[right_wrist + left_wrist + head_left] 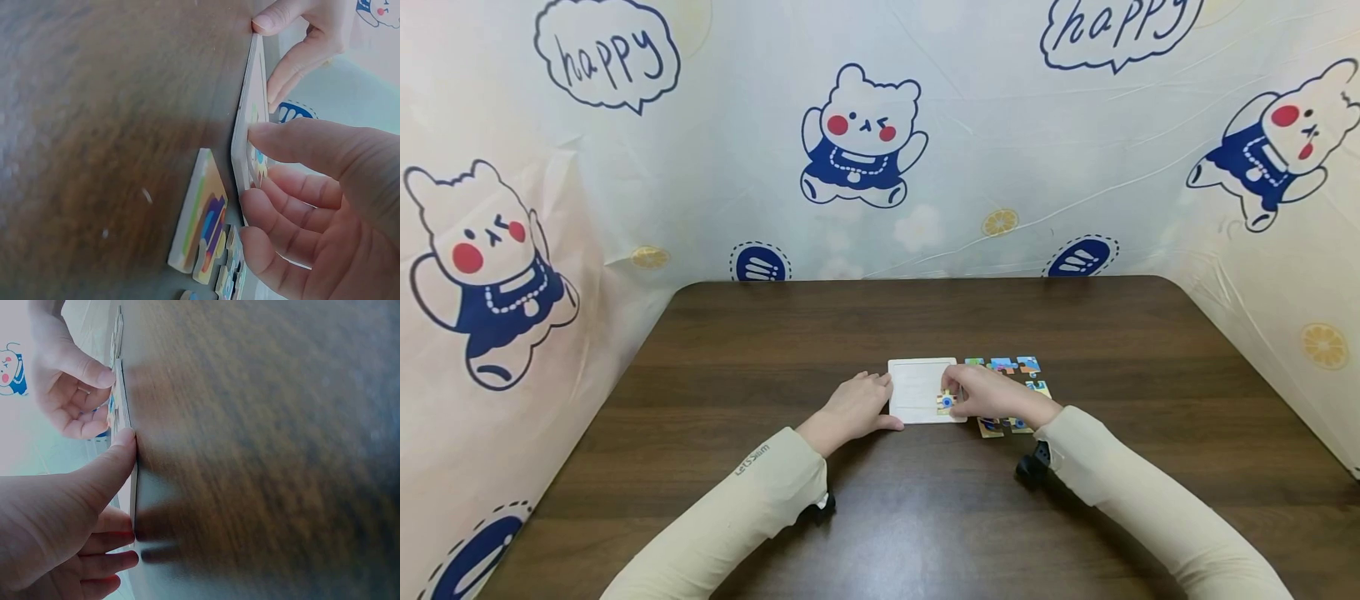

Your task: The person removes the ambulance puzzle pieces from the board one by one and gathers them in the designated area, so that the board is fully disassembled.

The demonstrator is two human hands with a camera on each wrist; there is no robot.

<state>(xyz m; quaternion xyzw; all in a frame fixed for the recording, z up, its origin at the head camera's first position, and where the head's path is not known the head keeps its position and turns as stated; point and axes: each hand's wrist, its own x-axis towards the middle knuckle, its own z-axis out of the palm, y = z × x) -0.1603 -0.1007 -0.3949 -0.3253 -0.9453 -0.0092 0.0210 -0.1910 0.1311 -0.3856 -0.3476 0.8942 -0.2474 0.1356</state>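
A white puzzle tray lies on the table. My left hand is at its left side, thumb against the near edge and fairly straight fingers along the left edge. Over the tray's right part, my right hand pinches a puzzle piece, yellow and white with a blue round mark, at the near right corner. In the right wrist view the thumb is on one side of this piece and fingertips on the other. Whether the piece lies fully flat cannot be told.
Several loose puzzle pieces lie right of the tray, partly hidden under the right hand and forearm. A near one shows purple and orange print. The brown table ends at a cloth backdrop with bear drawings.
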